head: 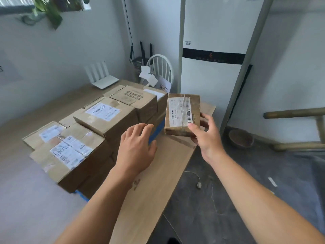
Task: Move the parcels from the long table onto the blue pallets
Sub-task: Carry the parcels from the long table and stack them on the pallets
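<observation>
head view: the right hand point(207, 136) pinches a small parcel point(181, 113) by its lower right corner alone, thumb on the label side, holding it tilted in the air just beside the stacked parcels point(98, 120) on the bench point(158, 182). the left hand point(135, 147) hovers spread and holds nothing. gripped at one corner, the parcel may pivot and slip out, perhaps onto the floor point(228, 191) past the bench edge. a brush from the left hand could nudge the uneven stack.
</observation>
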